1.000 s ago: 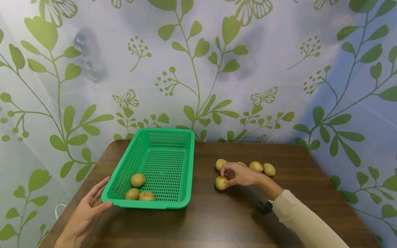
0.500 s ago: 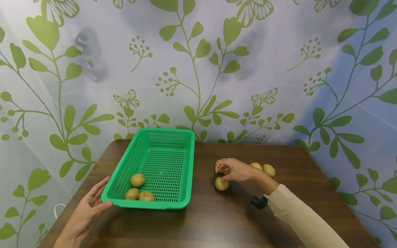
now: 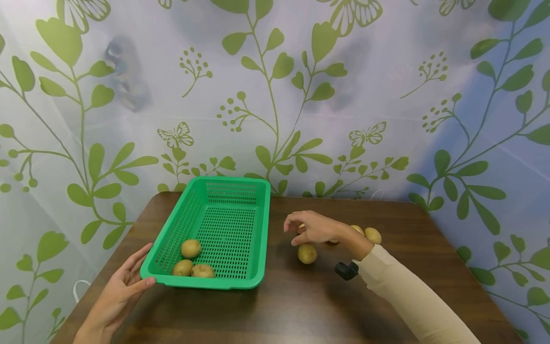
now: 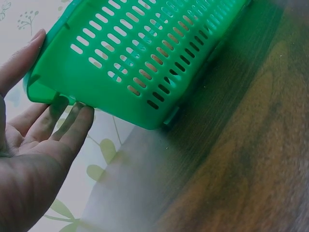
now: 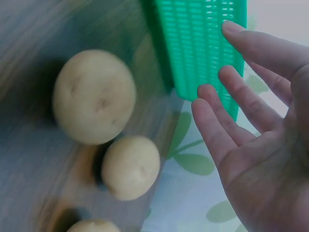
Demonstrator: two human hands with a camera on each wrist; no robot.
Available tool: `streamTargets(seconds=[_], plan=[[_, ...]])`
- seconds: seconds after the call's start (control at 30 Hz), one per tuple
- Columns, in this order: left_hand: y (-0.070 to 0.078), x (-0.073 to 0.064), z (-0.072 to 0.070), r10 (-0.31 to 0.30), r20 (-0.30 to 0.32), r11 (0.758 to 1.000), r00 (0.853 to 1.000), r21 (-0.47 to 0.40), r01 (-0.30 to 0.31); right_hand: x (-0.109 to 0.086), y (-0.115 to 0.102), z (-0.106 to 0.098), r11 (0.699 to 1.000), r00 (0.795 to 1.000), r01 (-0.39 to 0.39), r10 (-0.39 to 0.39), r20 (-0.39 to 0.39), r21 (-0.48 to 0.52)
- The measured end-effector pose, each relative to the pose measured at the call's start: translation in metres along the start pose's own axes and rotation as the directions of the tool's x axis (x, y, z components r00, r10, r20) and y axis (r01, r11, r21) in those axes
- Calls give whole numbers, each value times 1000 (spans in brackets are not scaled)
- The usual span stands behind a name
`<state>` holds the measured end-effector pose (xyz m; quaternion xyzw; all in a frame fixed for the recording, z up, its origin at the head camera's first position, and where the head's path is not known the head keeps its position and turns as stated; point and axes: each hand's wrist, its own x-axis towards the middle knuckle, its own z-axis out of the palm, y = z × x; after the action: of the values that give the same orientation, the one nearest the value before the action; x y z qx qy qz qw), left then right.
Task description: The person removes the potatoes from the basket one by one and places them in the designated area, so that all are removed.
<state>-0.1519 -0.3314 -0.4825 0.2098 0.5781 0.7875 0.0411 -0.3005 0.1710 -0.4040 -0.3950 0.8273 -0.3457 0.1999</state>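
Note:
My left hand [image 3: 118, 296] holds the near left corner of a green plastic basket [image 3: 206, 283], its thumb on the rim. In the left wrist view its fingers [image 4: 79, 125] reach under the rim's edge. Several potatoes [image 3: 191, 249] lie at the basket's near left end. To the right, my right hand [image 3: 315, 228] hovers over the table with fingers spread and nothing in them. Just below it sits a potato [image 3: 307, 254]; another behind is mostly covered by the hand. The right wrist view shows a large potato [image 5: 95, 96] and a smaller one [image 5: 131, 167] apart from the fingers.
Farther right on the brown table [image 3: 292, 315] lie more potatoes [image 3: 373, 235], partly hidden by the forearm. A small black device [image 3: 346, 271] sits at my right wrist. Behind the table hangs a leaf-patterned curtain [image 3: 275, 95].
My right hand has come off the near potato and moved up and to the left. That potato stays on the table. My left hand and the basket have kept their places.

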Motion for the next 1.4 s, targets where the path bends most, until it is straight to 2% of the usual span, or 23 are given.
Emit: streamTargets(seconds=[0.47, 0.97, 1.2, 1.4], plan=[[0, 1, -1, -11, -16, 999, 1000, 30, 12, 25, -22, 3, 998, 999, 44, -43, 16, -34], [1, 0, -1, -12, -10, 1000, 1000, 21, 12, 58, -52, -8, 995, 992, 85, -79, 97, -56], [1, 2, -1, -9, 3, 1000, 1000, 10, 9, 81, -67, -4, 993, 991, 82, -72, 111, -83], [0, 1, -1, -5, 5, 1000, 1000, 1, 5, 107, -78, 7, 988, 985, 123, -111, 136, -89]])
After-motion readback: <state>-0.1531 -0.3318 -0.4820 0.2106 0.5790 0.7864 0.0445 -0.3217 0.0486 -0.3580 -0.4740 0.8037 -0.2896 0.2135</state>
